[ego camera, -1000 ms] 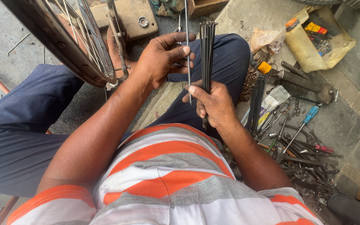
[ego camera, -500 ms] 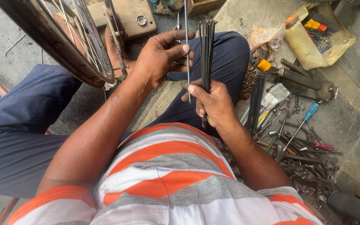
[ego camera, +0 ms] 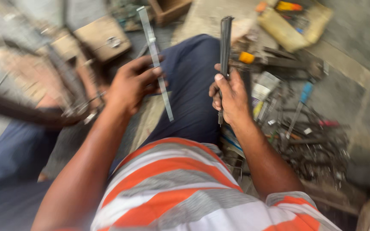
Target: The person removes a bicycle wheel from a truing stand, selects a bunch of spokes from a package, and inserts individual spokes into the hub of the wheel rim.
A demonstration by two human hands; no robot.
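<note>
Left hand (ego camera: 131,85) had pulled away from the spoke bundle (ego camera: 225,47), now pinching a single blurred metal strip (ego camera: 156,55) between fingers, tilted over the lap. Right hand (ego camera: 230,96) was clenched around the bundle, upright, well apart from the left. Tool pile (ego camera: 305,128) lay beside the right hand.

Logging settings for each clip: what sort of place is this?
Likely a bicycle repair workshop, worked at floor level: the right hand grips a spoke bundle, a blurred wheel sits left, and tools litter the ground.
</note>
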